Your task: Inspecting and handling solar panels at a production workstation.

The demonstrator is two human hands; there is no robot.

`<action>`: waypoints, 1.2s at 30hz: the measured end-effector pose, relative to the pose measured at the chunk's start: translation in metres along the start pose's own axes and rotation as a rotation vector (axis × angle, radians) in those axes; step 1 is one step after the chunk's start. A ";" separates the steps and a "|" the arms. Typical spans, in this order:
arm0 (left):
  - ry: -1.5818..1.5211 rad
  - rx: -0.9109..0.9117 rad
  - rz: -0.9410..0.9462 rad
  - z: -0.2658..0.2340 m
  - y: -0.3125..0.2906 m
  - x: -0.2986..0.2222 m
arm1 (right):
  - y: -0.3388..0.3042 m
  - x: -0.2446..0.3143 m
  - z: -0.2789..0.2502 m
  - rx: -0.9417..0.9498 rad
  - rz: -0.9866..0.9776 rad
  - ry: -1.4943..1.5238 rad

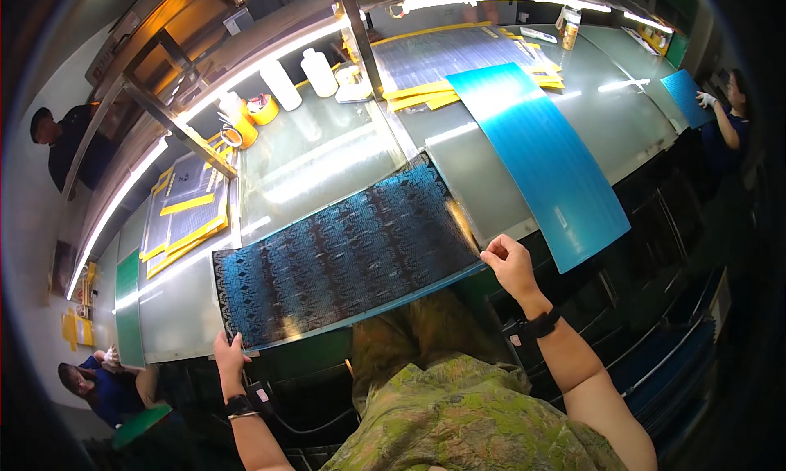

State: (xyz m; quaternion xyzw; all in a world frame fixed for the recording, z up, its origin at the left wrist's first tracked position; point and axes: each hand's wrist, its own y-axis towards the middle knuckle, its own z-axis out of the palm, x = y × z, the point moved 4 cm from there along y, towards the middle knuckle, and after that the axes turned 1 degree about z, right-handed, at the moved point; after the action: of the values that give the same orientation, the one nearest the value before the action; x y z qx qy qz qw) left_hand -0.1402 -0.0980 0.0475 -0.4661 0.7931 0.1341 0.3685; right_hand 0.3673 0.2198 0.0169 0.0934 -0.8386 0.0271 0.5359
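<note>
A dark, see-through film (344, 250) with a dense printed pattern lies over a blue panel (409, 296), whose edge shows along the near side. Both rest at the front of the glass-topped table. At the film's near left corner, my left hand (230, 355) is closed in a pinch. My right hand (511, 263) pinches the film's near right corner between thumb and fingertips. Beyond my right hand, a bare blue panel (540, 168) lies across the table and juts over its front edge.
Yellow-edged films are stacked at the back right (458, 57) and left (187, 197). White bottles (319, 72) and tape rolls (237, 132) stand at the back. A metal post (360, 41) rises behind the film. Gloved co-workers handle a blue panel (684, 97) and a green panel (128, 307).
</note>
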 end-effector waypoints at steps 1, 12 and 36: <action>0.003 0.000 -0.010 -0.001 0.001 0.015 | -0.001 -0.001 0.003 0.010 0.004 -0.002; -0.285 -0.189 -0.131 0.004 -0.007 0.050 | -0.010 0.000 0.008 -0.053 -0.017 -0.196; -0.520 -0.221 -0.193 0.009 -0.011 0.065 | -0.011 -0.007 0.012 -0.013 0.021 -0.051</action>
State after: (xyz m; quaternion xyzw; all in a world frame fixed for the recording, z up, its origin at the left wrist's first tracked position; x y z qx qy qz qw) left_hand -0.1461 -0.1407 -0.0037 -0.5267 0.6046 0.2991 0.5173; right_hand 0.3615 0.2082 0.0051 0.0819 -0.8530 0.0251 0.5148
